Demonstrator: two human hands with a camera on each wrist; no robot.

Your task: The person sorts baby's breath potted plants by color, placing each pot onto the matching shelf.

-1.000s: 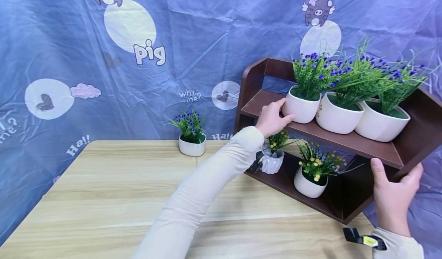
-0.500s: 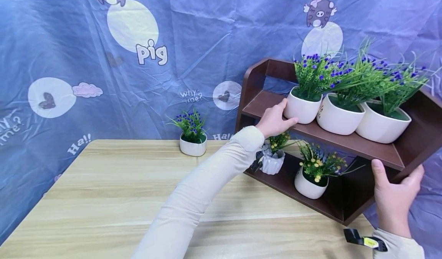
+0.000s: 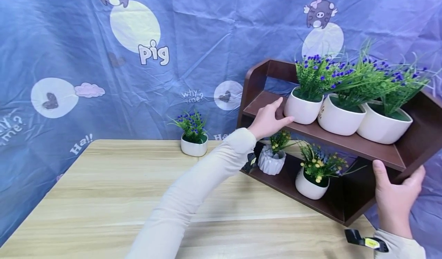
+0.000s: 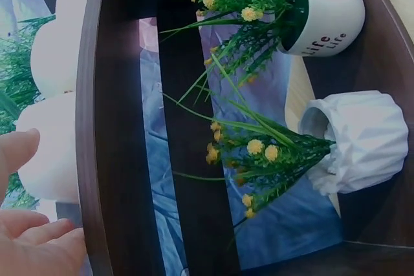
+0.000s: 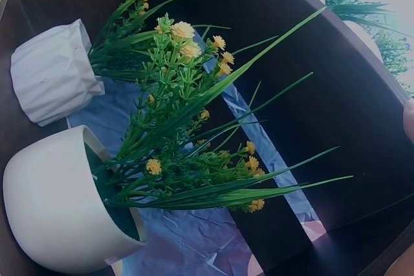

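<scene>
A dark brown two-tier shelf point(image 3: 345, 141) stands on the right of the table. Three white pots with purple-flowered plants line its upper board. My left hand point(image 3: 266, 121) is beside the leftmost white pot point(image 3: 304, 109), thumb and forefinger spread apart, the thumb tip right at the pot's lower edge in the head view. At the right end, my right hand point(image 3: 397, 197) grips the shelf's side, thumb in front and fingers behind. On the lower board sit a ridged white pot point(image 5: 52, 72) and a smooth white pot point(image 4: 326, 11), both with yellow flowers.
A small white pot with purple flowers point(image 3: 194, 147) stands alone at the table's back edge, left of the shelf. The light wooden table point(image 3: 103, 197) runs back to a blue printed cloth point(image 3: 193, 28) hanging behind.
My left hand has drawn slightly left, its fingers coming away from the leftmost pot and spreading. The pots hold their places on the shelf, and my right hand keeps its grip.
</scene>
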